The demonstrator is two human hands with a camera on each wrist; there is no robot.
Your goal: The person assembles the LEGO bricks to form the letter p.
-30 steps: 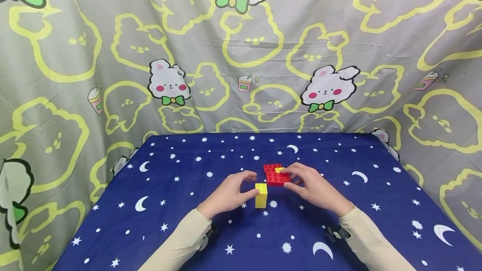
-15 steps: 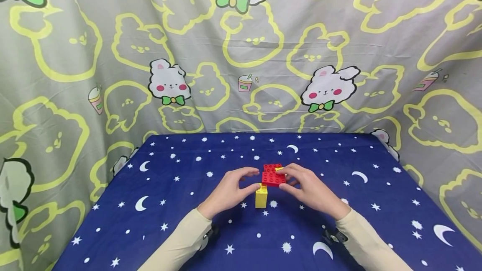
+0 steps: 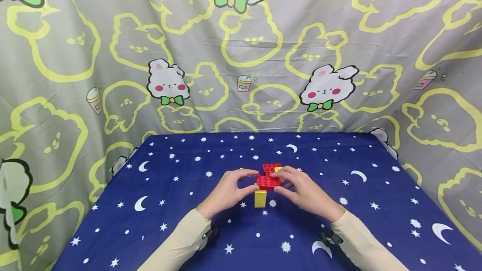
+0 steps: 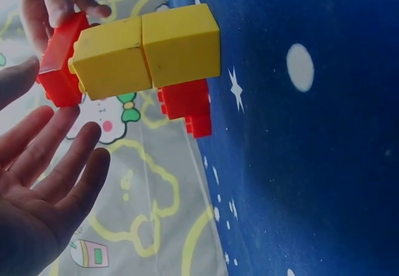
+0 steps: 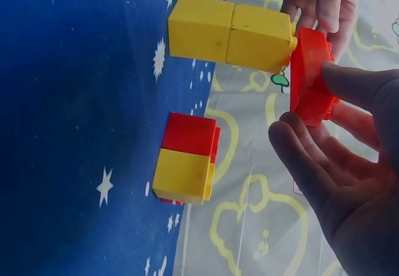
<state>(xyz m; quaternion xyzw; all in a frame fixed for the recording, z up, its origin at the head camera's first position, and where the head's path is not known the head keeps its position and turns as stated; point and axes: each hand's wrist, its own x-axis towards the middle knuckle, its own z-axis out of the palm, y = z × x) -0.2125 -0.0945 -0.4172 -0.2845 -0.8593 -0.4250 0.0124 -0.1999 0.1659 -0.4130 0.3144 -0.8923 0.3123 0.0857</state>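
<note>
In the head view my right hand (image 3: 310, 191) pinches a red toy building brick (image 3: 268, 182) by its right end. The brick is over a stack of two yellow bricks (image 3: 260, 199) standing upright on the table. In the right wrist view the red brick (image 5: 312, 76) sits at the stack's studded top, slightly askew; whether it is pressed on I cannot tell. My left hand (image 3: 227, 193) is at the brick's left end, fingers extended and thumb apart. In the left wrist view its thumb and fingers (image 4: 53, 189) are close to the red brick (image 4: 62, 61); contact is unclear.
Just behind the stack lie more red bricks (image 3: 272, 167) with a yellow brick (image 5: 181, 175) beside them. A dark blue cloth (image 3: 188, 154) with white stars and moons covers the table. A grey patterned curtain (image 3: 211, 45) hangs behind it.
My right hand has carried the red brick leftward and toward me, from beside the yellow stack to over it. My left hand has barely moved.
</note>
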